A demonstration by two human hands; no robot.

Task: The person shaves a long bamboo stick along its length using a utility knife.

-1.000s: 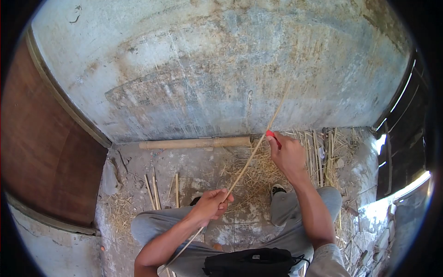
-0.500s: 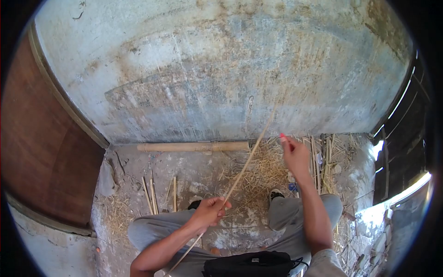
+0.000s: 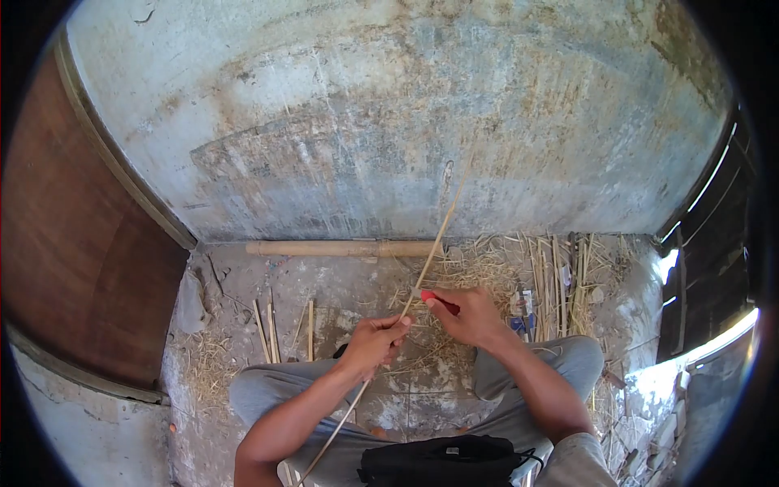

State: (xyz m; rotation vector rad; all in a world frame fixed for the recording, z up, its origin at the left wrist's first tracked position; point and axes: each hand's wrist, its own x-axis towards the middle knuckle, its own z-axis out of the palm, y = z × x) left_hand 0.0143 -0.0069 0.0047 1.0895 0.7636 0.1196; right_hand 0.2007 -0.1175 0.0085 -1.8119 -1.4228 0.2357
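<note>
A long thin bamboo strip (image 3: pixel 439 240) slants from my lap up toward the wall. My left hand (image 3: pixel 375 347) is closed around it near the middle, fingers and thumb pinching the strip. Closed on a small red-handled knife (image 3: pixel 428 296) is my right hand (image 3: pixel 469 315), just beyond the left one. The short blade's tip is at the strip and seems to touch it. Most of the knife's handle is hidden in my fingers.
Pale shavings (image 3: pixel 434 341) litter the floor between my legs. Several bamboo strips lie left (image 3: pixel 310 329) and right (image 3: pixel 560 284). A bamboo pole (image 3: pixel 324 249) runs along the wall base (image 3: pixel 365 203). A black pouch (image 3: pixel 446 461) rests on my lap, and a brown door (image 3: pixel 89 243) stands left.
My right hand has come down and left with the red-handled knife, from apart to against the strip. My left hand stays on the strip, which now stands a little steeper.
</note>
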